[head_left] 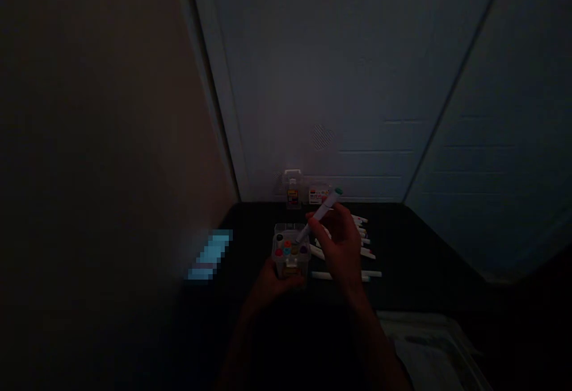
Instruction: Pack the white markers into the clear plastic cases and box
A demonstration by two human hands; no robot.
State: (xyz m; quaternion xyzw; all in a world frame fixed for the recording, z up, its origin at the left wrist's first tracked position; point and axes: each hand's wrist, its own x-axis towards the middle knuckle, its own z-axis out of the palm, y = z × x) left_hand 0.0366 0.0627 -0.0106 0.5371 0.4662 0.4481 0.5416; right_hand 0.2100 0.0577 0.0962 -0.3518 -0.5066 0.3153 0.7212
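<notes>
Both my forearms (pixel 370 331) are crossing the dark table (pixel 402 260). Two boxes (pixel 292 196) are standing behind; my right hand (pixel 340 242) is partly blocking loose markers (pixel 367 253). It is pinching a pale, green-ended marker (pixel 322 210), slanting over the clear case (pixel 304 264) my left hand (pixel 273 286) is gripping.

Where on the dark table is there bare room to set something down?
On the table, likely right of the loose markers, and between the pixelated bright patch and open box, though dimness may hide small things. It is crowded around the right hand, above those markers, and behind the box, where two small cases stand.
</notes>
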